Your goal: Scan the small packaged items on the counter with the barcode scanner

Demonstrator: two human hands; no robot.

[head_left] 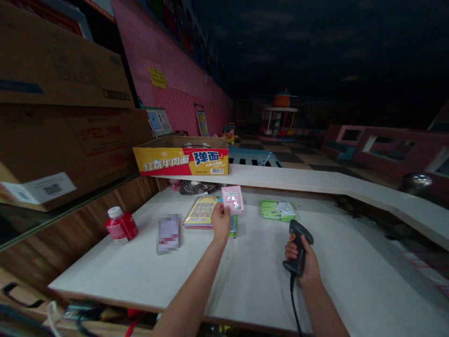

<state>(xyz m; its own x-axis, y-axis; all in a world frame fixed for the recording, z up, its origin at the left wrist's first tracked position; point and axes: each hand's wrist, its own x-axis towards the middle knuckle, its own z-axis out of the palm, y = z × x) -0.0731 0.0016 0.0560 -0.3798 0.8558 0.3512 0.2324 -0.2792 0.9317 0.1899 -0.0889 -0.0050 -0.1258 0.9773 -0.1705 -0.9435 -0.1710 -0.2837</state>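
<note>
My left hand (221, 219) is closed on the lower left edge of a small pink square packet (233, 198), lifted over the white table. Beneath and beside it lie a yellow-covered book (201, 213) and a green packet (234, 226), partly hidden by the hand. Wrapped around the handle of a black barcode scanner (296, 248) is my right hand (306, 260); the scanner's cord hangs down toward the table's front edge. Just beyond the scanner, several green packets (277, 210) lie in a flat pile.
On the left of the white table (259, 281) are a red bottle with a white cap (121, 225) and a blurred-out rectangular item (169, 234). A red and yellow noodle carton (182, 161) rests on the raised ledge (280, 180). Large cardboard boxes (70, 140) stand at far left.
</note>
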